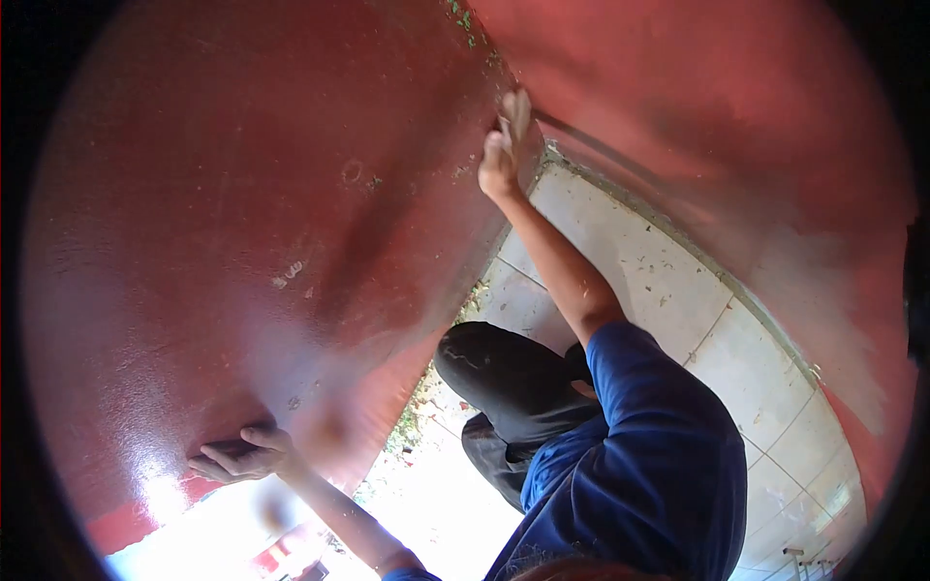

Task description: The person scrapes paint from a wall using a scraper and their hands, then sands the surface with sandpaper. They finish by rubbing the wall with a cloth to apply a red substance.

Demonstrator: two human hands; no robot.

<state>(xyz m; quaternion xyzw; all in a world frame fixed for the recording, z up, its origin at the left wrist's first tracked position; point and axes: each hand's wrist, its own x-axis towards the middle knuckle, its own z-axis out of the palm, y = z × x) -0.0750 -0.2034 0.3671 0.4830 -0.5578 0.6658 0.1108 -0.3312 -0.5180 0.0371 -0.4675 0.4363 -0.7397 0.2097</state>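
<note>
My right hand point(506, 150) is raised at the corner where two red walls meet. Its fingers point upward along the joint and are smeared by motion, so whether anything is in them cannot be made out. Low on the left, my left hand point(244, 457) rests against the glossy dark red wall point(262, 194), its thumb and fingers apart. A dark patch, seemingly shadow, lies between them. Bits of green growth and peeling paint point(463, 21) show along the corner above my right hand.
White floor tiles point(668, 281) with scattered debris lie below the corner, bordered by a second red wall point(756, 107). My bent knee in dark trousers point(504, 378) is close to the left wall. Small plants and crumbs point(407, 426) line its base. Bright glare fills the lower left.
</note>
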